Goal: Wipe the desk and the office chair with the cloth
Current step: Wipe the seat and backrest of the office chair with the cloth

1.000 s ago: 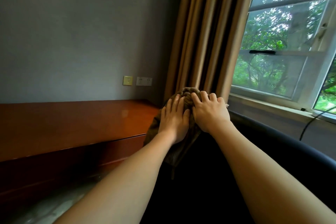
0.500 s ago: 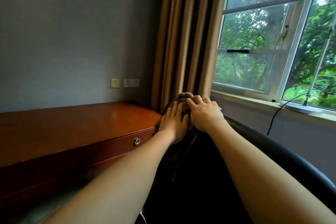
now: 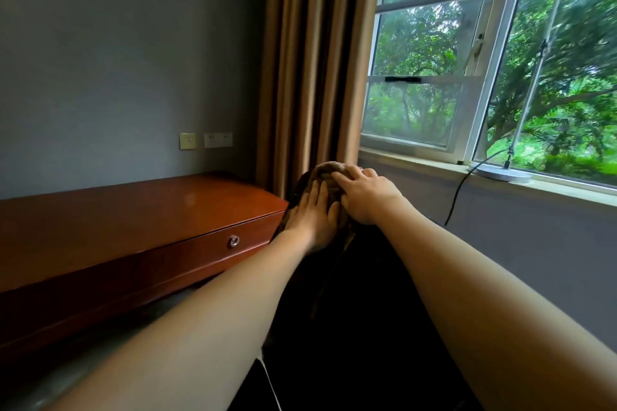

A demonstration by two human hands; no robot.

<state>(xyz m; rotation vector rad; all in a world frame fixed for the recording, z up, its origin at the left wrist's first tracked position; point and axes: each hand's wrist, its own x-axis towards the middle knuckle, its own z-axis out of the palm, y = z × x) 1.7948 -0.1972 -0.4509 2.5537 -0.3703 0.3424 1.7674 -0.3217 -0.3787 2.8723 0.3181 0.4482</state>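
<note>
mid-frame, the cloth [image 3: 325, 173] drapes over the office chair [image 3: 350, 310] top edge — left hand [image 3: 312, 217] pressed flat on it, right hand [image 3: 362, 195] curled over its bunched top; the desk [image 3: 133, 210] lies left, nearer the left hand.

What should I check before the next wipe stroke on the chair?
1. Cloth draped over the top of the chair: ok.
2. Left hand pressing flat on cloth: ok.
3. Right hand curled over cloth: ok.
4. Cable apart from both hands: ok.
5. Desk drawer closed, out of the path: ok.
6. Desk already wiped: cannot tell.
</note>
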